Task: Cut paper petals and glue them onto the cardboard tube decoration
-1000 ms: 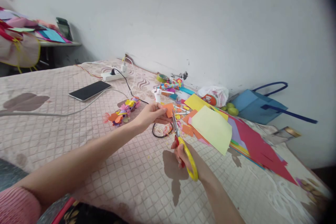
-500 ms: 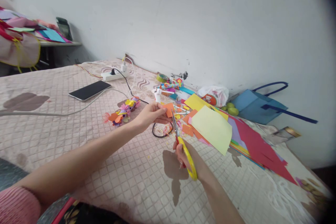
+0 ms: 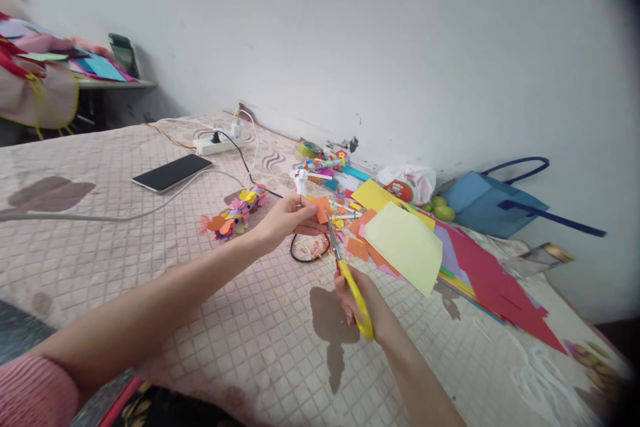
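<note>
A big pale cloth (image 3: 225, 347) with criss-cross lines is spread under both hands. A blue bag (image 3: 493, 203) with dark blue handles is seen near the wall, to the right. A pale yellow sheet (image 3: 404, 247) is laid on other coloured paper, right of the hands. On the left, a black phone (image 3: 173, 173) is set down flat.

The scissors (image 3: 349, 275) are held above the cloth by the right hand (image 3: 374, 297). Their long way is slanted: the blades are pointed away from the person and a bit to the left, and the handles are turned back toward the person. The blades are shiny silver. One handle is bright yellow, and a little red is seen beside it. The fingers are curled round the handles; how far apart the blades are cannot be seen well.

A small orange paper (image 3: 321, 208) is pinched tightly by the thumb and fingers of the left hand (image 3: 285, 223). It is flat, plain and straight-edged, with its bare side turned right, and it is met there by the blade tips.
</note>
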`<state>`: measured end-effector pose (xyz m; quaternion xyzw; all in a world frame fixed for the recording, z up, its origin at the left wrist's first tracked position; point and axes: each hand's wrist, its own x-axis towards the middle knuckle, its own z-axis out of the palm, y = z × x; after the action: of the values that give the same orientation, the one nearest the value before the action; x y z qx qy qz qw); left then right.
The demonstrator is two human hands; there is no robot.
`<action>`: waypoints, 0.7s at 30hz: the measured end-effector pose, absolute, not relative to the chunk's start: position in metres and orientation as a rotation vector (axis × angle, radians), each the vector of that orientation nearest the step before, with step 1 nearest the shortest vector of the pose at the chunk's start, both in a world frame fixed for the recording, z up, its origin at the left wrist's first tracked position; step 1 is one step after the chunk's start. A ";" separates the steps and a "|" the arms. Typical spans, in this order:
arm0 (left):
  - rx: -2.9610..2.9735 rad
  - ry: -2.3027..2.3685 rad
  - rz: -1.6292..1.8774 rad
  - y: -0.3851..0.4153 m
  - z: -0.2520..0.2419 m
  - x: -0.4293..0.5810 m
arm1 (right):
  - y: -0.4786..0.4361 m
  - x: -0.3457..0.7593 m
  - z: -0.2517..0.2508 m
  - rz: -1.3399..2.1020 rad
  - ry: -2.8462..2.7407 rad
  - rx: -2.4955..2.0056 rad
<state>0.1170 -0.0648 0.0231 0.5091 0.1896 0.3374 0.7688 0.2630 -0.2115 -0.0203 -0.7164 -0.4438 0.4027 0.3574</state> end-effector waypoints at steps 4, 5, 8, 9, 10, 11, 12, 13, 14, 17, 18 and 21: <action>1.107 0.408 0.730 -0.065 0.023 0.117 | -0.216 0.262 -0.014 0.998 -1.342 -1.769; 1.107 0.407 0.725 -0.065 0.024 0.117 | -0.217 0.262 -0.012 1.006 -1.376 -1.736; 1.106 0.407 0.713 -0.065 0.025 0.117 | -0.220 0.261 -0.009 1.031 -1.400 -1.698; 1.107 0.407 0.712 -0.065 0.026 0.117 | -0.220 0.260 -0.008 1.034 -1.396 -1.702; 1.107 0.407 0.713 -0.066 0.026 0.117 | -0.220 0.260 -0.008 1.032 -1.397 -1.708; 1.107 0.408 0.716 -0.066 0.026 0.117 | -0.220 0.260 -0.007 1.024 -1.400 -1.717; 1.106 0.410 0.717 -0.066 0.026 0.117 | -0.220 0.260 -0.006 1.015 -1.405 -1.727; 1.105 0.413 0.717 -0.066 0.026 0.117 | -0.220 0.259 -0.005 1.005 -1.407 -1.740; 1.103 0.418 0.716 -0.066 0.026 0.117 | -0.220 0.259 -0.005 0.993 -1.406 -1.752; 1.104 0.425 0.717 -0.067 0.026 0.117 | -0.220 0.259 -0.005 0.965 -1.409 -1.776; 1.107 0.425 0.718 -0.067 0.026 0.117 | -0.220 0.260 -0.006 0.962 -1.414 -1.781; 1.119 0.424 0.718 -0.067 0.026 0.117 | -0.220 0.261 -0.009 0.973 -1.411 -1.797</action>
<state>0.1167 -0.0669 0.0260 0.5154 0.1951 0.3305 0.7662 0.2611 -0.2200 -0.0087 -0.6847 -0.5377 0.3707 0.3235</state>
